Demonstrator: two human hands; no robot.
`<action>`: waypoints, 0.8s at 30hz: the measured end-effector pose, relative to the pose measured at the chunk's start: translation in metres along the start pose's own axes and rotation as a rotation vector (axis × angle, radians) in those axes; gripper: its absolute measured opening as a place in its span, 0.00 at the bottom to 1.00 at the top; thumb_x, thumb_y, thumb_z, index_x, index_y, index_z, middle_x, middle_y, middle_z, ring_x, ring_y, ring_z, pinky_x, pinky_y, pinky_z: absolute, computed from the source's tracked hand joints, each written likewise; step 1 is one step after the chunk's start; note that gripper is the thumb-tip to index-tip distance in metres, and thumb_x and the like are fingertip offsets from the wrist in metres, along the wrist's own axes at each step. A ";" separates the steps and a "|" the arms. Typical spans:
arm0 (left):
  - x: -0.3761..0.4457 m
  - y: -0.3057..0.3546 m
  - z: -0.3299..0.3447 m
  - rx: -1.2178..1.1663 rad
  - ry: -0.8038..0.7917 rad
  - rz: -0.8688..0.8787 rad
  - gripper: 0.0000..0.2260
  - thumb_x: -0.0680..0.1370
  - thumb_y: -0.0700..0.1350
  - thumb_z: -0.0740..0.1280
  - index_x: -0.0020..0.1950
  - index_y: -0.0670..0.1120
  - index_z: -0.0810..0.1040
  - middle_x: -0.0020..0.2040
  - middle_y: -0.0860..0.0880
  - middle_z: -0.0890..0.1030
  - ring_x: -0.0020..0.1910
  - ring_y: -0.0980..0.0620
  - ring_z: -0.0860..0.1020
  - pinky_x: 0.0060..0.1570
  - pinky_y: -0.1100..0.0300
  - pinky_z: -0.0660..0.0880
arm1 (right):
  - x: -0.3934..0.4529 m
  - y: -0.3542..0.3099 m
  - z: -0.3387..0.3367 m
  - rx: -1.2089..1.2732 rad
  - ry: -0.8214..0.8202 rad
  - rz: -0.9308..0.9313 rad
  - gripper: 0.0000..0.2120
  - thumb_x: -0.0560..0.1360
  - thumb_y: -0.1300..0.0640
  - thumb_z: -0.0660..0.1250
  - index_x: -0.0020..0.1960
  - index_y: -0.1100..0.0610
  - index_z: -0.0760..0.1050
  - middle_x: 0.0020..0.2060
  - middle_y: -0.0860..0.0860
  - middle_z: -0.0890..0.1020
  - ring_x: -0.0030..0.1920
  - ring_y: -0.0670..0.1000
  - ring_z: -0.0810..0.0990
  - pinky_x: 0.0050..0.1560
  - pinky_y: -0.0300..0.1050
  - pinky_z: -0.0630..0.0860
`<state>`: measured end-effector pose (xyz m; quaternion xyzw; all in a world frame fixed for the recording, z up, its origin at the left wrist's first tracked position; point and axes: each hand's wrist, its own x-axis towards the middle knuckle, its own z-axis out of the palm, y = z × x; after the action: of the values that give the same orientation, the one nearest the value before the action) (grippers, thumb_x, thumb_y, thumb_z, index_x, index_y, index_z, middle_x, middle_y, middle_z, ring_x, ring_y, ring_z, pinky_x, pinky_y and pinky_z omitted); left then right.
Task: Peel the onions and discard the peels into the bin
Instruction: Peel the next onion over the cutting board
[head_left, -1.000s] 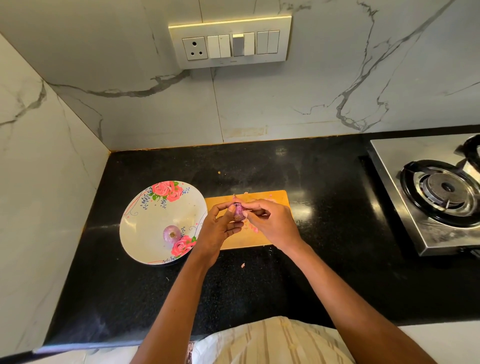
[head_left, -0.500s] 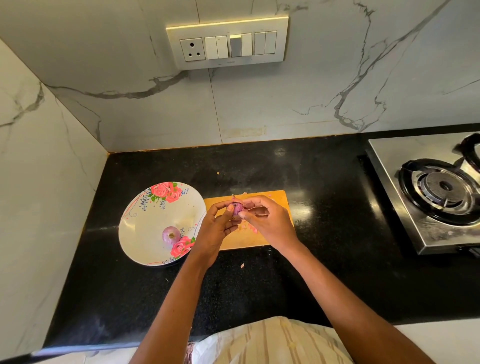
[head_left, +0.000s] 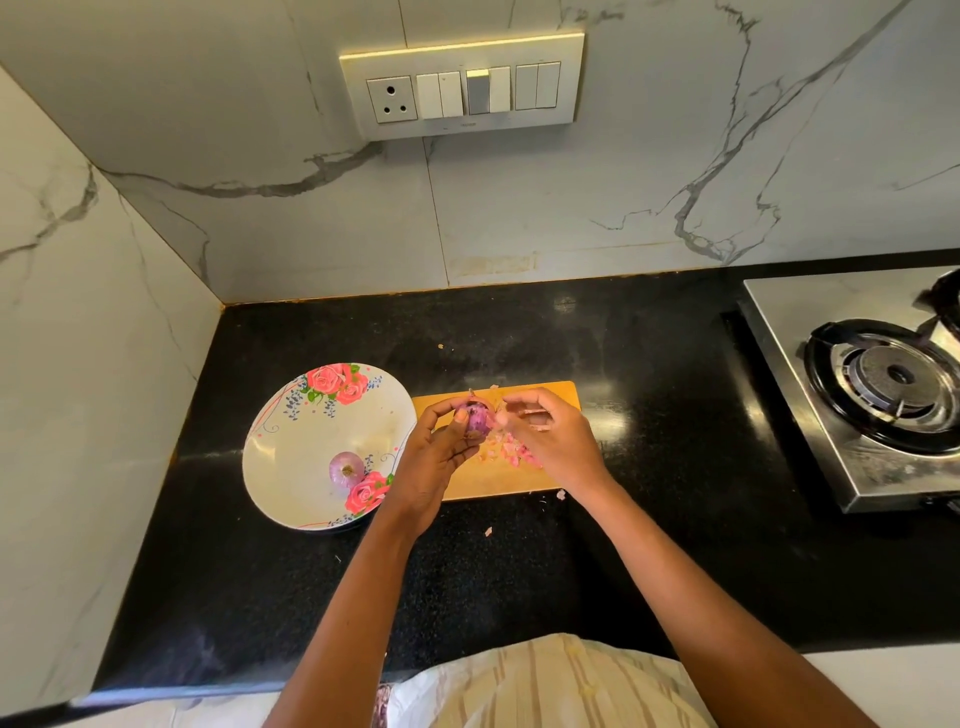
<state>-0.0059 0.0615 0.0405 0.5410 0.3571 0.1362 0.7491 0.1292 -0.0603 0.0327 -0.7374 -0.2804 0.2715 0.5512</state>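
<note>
My left hand (head_left: 436, 457) grips a small purple onion (head_left: 477, 418) over the left end of the wooden cutting board (head_left: 493, 480). Just to the right, my right hand (head_left: 556, 441) has its fingertips a short way off the onion. Its fingers and thumb are curled round a thin pinkish strip that looks like peel (head_left: 535, 414). A small heap of pink peel scraps (head_left: 511, 452) lies on the board under my hands. A second onion (head_left: 345, 467) lies in the floral plate (head_left: 270, 441) to the left. No bin shows in this view.
A steel gas stove (head_left: 883, 384) stands at the right on the black counter (head_left: 649, 415). Loose peel bits (head_left: 488, 531) lie on the counter in front of the board. Marble walls close off the back and left, with a switch panel (head_left: 462, 85) above.
My right hand has drawn slightly to the right, away from the onion, so more of the onion shows. The left hand keeps its grip in the same place.
</note>
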 end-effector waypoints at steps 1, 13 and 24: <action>0.000 -0.001 0.001 0.004 -0.001 0.000 0.13 0.83 0.49 0.64 0.67 0.48 0.76 0.55 0.50 0.86 0.58 0.45 0.83 0.63 0.52 0.78 | -0.003 -0.005 0.003 0.021 -0.048 -0.019 0.14 0.75 0.50 0.76 0.59 0.50 0.80 0.52 0.42 0.83 0.52 0.39 0.82 0.50 0.30 0.77; -0.002 0.000 0.000 0.009 -0.057 -0.013 0.13 0.82 0.51 0.63 0.65 0.51 0.77 0.60 0.47 0.81 0.54 0.49 0.83 0.59 0.56 0.79 | 0.004 0.006 0.001 -0.065 0.130 -0.036 0.06 0.77 0.58 0.73 0.55 0.53 0.82 0.48 0.43 0.84 0.50 0.38 0.81 0.50 0.31 0.77; 0.001 -0.003 0.000 0.046 -0.045 0.032 0.16 0.83 0.48 0.64 0.70 0.48 0.75 0.62 0.44 0.82 0.59 0.49 0.82 0.63 0.54 0.78 | -0.005 -0.006 0.009 -0.016 -0.070 -0.078 0.08 0.77 0.53 0.74 0.56 0.47 0.81 0.51 0.39 0.84 0.53 0.38 0.83 0.54 0.35 0.80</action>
<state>-0.0062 0.0606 0.0371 0.5667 0.3347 0.1277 0.7420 0.1190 -0.0562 0.0366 -0.7204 -0.3303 0.2729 0.5454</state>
